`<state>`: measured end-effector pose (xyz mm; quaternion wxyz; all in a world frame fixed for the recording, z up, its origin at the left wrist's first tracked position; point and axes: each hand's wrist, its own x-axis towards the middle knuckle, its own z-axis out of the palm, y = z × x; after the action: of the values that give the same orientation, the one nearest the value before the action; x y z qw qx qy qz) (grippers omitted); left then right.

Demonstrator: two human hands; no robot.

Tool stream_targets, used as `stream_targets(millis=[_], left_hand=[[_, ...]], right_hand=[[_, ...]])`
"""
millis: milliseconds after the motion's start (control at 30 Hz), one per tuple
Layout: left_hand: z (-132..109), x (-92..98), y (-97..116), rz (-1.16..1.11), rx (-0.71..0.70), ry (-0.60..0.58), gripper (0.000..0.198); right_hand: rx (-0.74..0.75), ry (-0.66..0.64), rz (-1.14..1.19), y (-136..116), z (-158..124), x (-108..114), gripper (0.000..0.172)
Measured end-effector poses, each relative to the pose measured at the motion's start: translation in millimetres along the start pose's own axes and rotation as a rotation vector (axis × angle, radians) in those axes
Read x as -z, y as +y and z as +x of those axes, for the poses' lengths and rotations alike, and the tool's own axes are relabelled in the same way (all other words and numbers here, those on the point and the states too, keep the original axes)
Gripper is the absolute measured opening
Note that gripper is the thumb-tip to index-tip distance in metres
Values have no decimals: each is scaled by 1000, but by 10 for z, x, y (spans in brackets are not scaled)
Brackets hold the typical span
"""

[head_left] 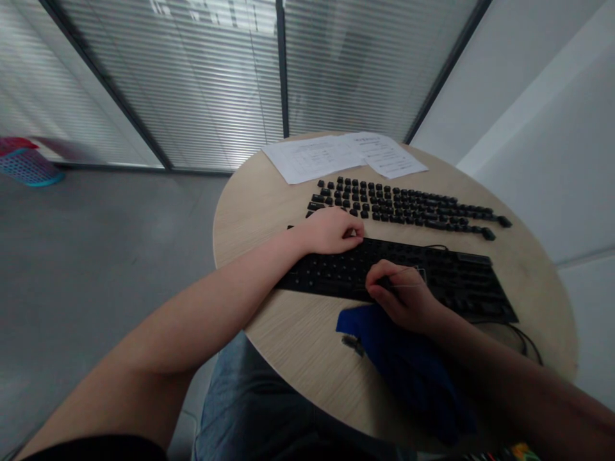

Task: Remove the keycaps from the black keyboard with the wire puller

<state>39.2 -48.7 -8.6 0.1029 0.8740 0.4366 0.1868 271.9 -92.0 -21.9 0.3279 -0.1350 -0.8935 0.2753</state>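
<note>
A black keyboard base [461, 282] lies across the round table, with keycaps off at least its left part. Several rows of loose black keycaps [408, 208] are laid out behind it. My left hand [331, 230] rests at the base's back edge, fingers curled together; whatever they hold is too small to make out. Over the middle of the base, my right hand [403, 294] is closed around a small dark handle with thin wire loops. Under my right wrist lies a blue cloth [398, 358], and a small brush [353, 346] shows at its left edge.
Printed papers [317, 157] lie at the back of the wooden table [254, 205]. A black cable [526, 339] curls at the right. A blue and red basket [31, 166] stands on the floor at far left.
</note>
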Motion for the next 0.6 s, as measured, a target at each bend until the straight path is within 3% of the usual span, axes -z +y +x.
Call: stream_targets(millis=[600], left_hand=[[-13, -5, 4, -1, 1, -5, 23]], right_hand=[[-76, -8, -4, 14, -26, 6, 16]])
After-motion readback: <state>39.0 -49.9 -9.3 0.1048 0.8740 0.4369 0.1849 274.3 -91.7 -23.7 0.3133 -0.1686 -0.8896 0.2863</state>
